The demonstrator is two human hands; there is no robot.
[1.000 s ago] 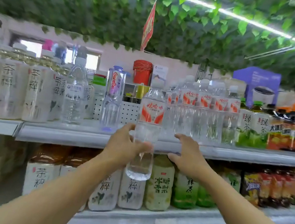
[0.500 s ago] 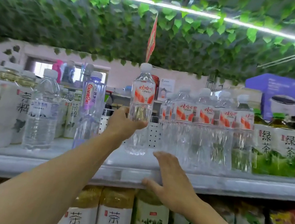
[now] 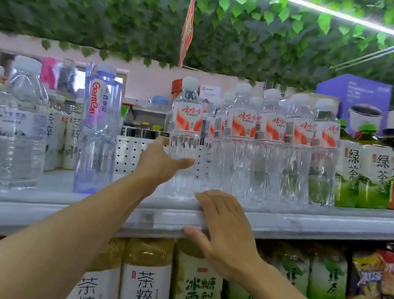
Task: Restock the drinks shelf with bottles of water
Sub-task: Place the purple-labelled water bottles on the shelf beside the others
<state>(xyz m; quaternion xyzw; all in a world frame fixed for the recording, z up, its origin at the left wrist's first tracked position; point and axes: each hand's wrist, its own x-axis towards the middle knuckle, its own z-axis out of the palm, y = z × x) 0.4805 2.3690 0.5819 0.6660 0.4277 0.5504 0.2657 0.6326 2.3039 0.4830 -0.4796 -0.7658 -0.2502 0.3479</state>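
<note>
Water bottle (image 3: 184,132) upright on shelf (image 3: 307,224), left hand (image 3: 157,160) gripping.

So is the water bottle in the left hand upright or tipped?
Upright. The water bottle stands cap-up, parallel to the row of matching bottles beside it, with the left hand around its middle. Its base looks level with the shelf.

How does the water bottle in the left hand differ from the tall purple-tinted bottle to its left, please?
The held water bottle is clear with a red-and-white label; the purple-tinted bottle has a vertical label. The left hand grips the first; the second stands untouched. Both are upright on the shelf with pale caps.
</note>
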